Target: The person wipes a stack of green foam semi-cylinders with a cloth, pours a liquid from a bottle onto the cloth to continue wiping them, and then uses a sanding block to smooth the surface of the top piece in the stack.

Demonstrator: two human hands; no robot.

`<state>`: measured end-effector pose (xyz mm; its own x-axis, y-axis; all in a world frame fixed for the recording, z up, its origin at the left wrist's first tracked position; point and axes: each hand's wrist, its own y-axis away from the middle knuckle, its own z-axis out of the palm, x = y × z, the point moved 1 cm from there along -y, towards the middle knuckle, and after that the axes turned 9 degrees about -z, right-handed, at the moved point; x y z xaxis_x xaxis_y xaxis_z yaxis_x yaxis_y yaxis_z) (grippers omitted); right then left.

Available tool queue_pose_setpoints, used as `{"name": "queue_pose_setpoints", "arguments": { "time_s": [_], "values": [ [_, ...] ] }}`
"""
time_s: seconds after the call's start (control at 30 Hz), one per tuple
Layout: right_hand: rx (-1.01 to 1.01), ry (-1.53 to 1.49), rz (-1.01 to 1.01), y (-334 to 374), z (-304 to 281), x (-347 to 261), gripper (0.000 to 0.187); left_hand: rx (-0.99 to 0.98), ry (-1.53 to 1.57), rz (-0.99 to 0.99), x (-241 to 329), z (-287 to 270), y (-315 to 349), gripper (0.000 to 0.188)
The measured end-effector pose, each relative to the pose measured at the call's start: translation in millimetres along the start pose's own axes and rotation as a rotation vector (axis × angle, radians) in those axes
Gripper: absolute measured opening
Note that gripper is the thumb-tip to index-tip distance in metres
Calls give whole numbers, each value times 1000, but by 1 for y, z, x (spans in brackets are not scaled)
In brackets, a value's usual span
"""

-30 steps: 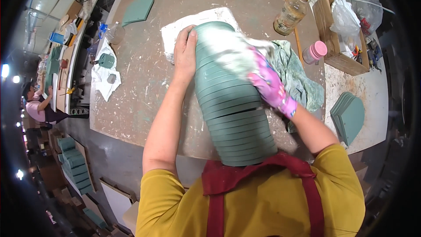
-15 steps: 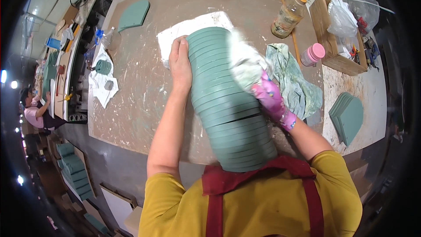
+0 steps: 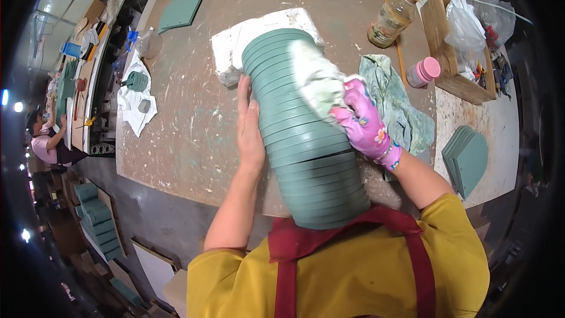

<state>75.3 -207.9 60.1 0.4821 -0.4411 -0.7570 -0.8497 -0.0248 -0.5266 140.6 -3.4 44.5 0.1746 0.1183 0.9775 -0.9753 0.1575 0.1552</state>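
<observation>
A long stack of green curved panels [image 3: 306, 119] leans from a white block [image 3: 226, 47] on the table toward the dark red apron [image 3: 288, 241] on my body. A dark gap crosses the stack near its middle. My left hand [image 3: 250, 126] is bare and lies flat along the stack's left side, fingers stretched out. In a pink flowered glove, my right hand [image 3: 366, 121] grips a bunched whitish cloth [image 3: 318, 79], which presses on the stack's upper right surface. Beside that hand a green-stained cloth [image 3: 391, 97] lies crumpled on the table.
A bottle with an orange cap [image 3: 393, 19], a pink-lidded jar [image 3: 424, 72] and a wooden box of bags and tools [image 3: 444, 53] stand at the right. Green panels [image 3: 465, 159] are piled near the right edge; a single one [image 3: 181, 10] lies far left. Another person [image 3: 47, 141] works at a left bench.
My left hand has slid nearer along the stack's side, and its fingers have straightened. My right hand has moved the whitish cloth a little to the left over the panels.
</observation>
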Motion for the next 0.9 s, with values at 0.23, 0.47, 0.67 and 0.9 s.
{"name": "queue_pose_setpoints", "arguments": {
  "time_s": [0.23,0.47,0.67,0.9],
  "values": [
    [-455,256,-406,-65,37,-43,19,-30,-36,-271,-22,-14,5,47],
    [-22,189,170,12,-5,14,23,61,-53,9,-12,3,-5,48],
    [-510,132,-185,-14,47,7,17,-108,-29,-116,-26,-22,-4,51],
    [7,-86,545,46,-19,66,27,43,-233,78,5,4,-9,57]
  ]
}}
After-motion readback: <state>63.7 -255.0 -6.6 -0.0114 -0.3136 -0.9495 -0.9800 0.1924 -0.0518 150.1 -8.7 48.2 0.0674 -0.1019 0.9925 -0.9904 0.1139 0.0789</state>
